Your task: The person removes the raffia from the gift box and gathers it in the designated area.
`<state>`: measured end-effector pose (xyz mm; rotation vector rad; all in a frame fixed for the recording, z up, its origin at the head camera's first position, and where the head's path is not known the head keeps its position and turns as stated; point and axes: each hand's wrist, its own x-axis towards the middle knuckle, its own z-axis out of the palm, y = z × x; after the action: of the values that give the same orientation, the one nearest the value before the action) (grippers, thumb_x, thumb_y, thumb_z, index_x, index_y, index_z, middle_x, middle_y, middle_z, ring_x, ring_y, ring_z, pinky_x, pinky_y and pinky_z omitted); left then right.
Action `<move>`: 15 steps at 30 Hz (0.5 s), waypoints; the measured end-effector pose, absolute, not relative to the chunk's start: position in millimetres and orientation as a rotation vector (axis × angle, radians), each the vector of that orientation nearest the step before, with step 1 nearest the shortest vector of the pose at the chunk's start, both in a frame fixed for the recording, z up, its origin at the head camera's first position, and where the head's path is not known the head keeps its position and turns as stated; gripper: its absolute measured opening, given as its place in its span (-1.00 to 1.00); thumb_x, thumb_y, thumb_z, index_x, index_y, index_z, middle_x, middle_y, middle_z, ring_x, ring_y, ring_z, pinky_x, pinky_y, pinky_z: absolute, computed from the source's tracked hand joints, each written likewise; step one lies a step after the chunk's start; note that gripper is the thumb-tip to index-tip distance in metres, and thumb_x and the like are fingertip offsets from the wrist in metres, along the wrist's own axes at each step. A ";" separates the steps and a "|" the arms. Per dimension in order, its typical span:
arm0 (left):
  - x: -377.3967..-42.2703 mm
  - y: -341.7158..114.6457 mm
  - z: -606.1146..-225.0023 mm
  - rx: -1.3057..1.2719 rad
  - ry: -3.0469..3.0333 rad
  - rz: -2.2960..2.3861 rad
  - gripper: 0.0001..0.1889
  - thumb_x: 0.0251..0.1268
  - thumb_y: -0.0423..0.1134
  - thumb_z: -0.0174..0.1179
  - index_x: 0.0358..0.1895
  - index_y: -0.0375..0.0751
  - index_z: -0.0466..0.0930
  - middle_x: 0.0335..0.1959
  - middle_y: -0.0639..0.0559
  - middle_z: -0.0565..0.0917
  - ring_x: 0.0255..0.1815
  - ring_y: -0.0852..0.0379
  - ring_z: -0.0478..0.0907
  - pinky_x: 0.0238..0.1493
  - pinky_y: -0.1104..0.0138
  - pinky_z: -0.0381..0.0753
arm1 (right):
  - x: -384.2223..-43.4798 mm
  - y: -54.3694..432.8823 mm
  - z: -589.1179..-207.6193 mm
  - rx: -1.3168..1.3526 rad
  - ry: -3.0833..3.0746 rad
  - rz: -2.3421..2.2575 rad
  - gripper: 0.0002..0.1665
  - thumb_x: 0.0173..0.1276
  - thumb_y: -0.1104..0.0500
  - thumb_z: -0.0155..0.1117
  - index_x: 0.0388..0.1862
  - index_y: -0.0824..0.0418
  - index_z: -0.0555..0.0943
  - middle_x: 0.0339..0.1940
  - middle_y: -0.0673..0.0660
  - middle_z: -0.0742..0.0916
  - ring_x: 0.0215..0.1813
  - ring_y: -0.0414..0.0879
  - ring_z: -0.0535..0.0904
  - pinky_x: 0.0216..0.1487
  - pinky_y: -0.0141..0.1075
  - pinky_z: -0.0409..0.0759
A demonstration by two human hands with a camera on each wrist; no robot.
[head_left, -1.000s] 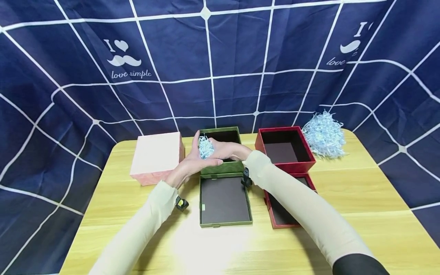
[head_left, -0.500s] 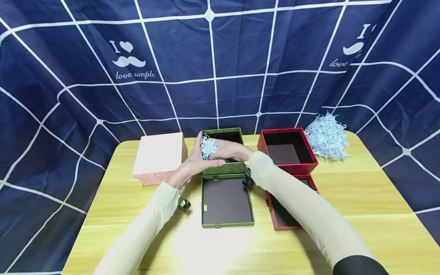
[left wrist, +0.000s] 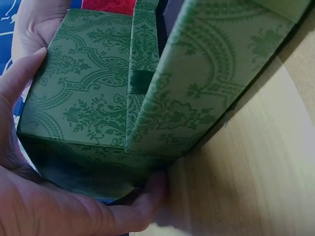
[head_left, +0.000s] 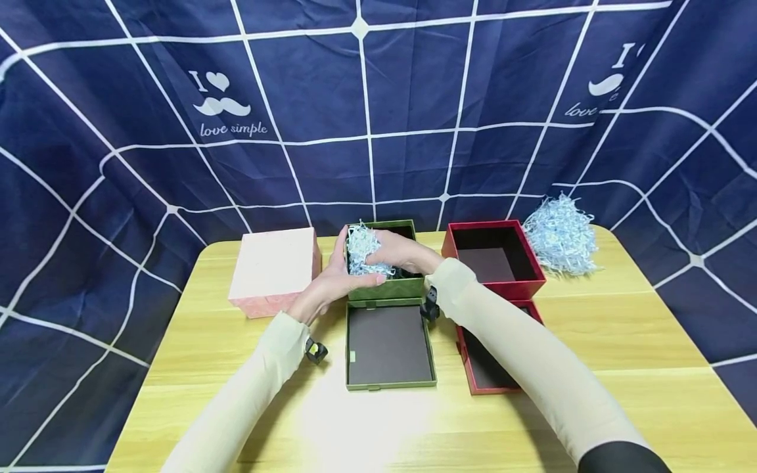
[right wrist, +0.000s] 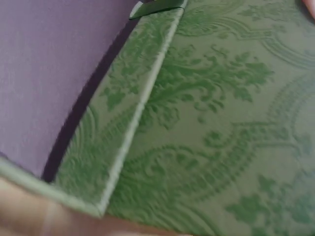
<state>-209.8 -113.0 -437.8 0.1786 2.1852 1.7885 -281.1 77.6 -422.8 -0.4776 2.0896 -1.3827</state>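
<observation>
A green patterned box [head_left: 387, 290] stands without its lid in the middle of the table. My left hand [head_left: 328, 284] grips its left side, thumb along the near rim; in the left wrist view the left hand [left wrist: 44, 206] wraps round the box's corner. Pale blue shredded paper [head_left: 362, 246] fills the left part of the box and rises above the rim. Over the opening, my right hand [head_left: 402, 252] reaches in from the right and holds some of this paper, its fingertips partly hidden in the strands. The right wrist view has mostly the box's green side [right wrist: 211, 123].
The green lid [head_left: 390, 345] lies inside up before the box. To the right are an open red box [head_left: 513, 289], its red lid [head_left: 491, 368] partly under my right arm, and a shredded-paper pile [head_left: 562, 236]. A pink box [head_left: 275, 266] stands left.
The right hand has shifted slightly right and up. More shredded paper shows in the box, spread higher and further toward the near rim. The left hand keeps its place on the box.
</observation>
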 end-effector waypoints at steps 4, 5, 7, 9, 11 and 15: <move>-211.2 -115.1 -437.2 0.187 2.197 1.764 0.47 0.18 -0.10 0.68 0.81 0.29 -0.47 0.82 -0.09 -0.27 0.77 -0.09 -0.16 0.69 -0.03 -0.06 | -282.5 80.4 -417.5 -0.485 2.108 -1.408 -0.09 0.38 0.50 0.27 0.70 0.35 0.29 0.36 0.25 0.61 0.12 0.02 0.53 0.08 -0.25 0.56; -211.4 -115.3 -437.0 0.183 2.202 1.755 0.47 0.18 -0.08 0.68 0.81 0.30 -0.47 0.82 -0.09 -0.27 0.77 -0.10 -0.15 0.69 -0.04 -0.04 | -282.6 81.2 -416.3 -0.489 2.119 -1.412 -0.09 0.39 0.50 0.27 0.71 0.35 0.27 0.41 0.26 0.60 0.15 0.03 0.52 0.10 -0.25 0.55; -211.4 -115.7 -437.1 0.173 2.205 1.734 0.47 0.18 -0.04 0.68 0.81 0.34 -0.48 0.82 -0.08 -0.28 0.77 -0.12 -0.16 0.68 -0.07 -0.03 | -282.5 83.1 -414.1 -0.492 2.153 -1.419 -0.05 0.40 0.50 0.25 0.75 0.36 0.22 0.54 0.26 0.53 0.24 0.02 0.50 0.15 -0.25 0.52; -210.8 -115.4 -436.9 0.158 2.206 1.715 0.48 0.17 0.00 0.68 0.80 0.39 -0.49 0.82 -0.07 -0.30 0.77 -0.14 -0.17 0.68 -0.08 -0.02 | -281.4 84.9 -411.2 -0.484 2.179 -1.435 -0.01 0.41 0.50 0.24 0.78 0.35 0.14 0.66 0.28 0.42 0.33 0.06 0.45 0.21 -0.21 0.48; -210.7 -115.2 -437.2 0.154 2.203 1.707 0.48 0.17 0.02 0.68 0.80 0.40 -0.49 0.82 -0.05 -0.32 0.77 -0.14 -0.19 0.68 -0.09 -0.02 | -280.4 87.0 -408.8 -0.470 2.209 -1.450 0.04 0.40 0.51 0.24 0.80 0.36 0.07 0.74 0.26 0.31 0.42 0.05 0.39 0.25 -0.19 0.44; -209.9 -114.9 -437.5 0.150 2.211 1.695 0.49 0.16 0.03 0.69 0.79 0.41 -0.49 0.83 -0.05 -0.32 0.77 -0.16 -0.20 0.68 -0.10 -0.04 | -278.6 92.6 -403.3 -0.461 2.242 -1.509 0.07 0.35 0.52 0.22 0.80 0.37 0.05 0.75 0.27 0.29 0.44 0.07 0.37 0.26 -0.16 0.43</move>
<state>-209.9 -114.9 -437.5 0.1498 2.2108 1.6953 -278.6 92.6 -403.3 -0.4608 2.2425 -1.5094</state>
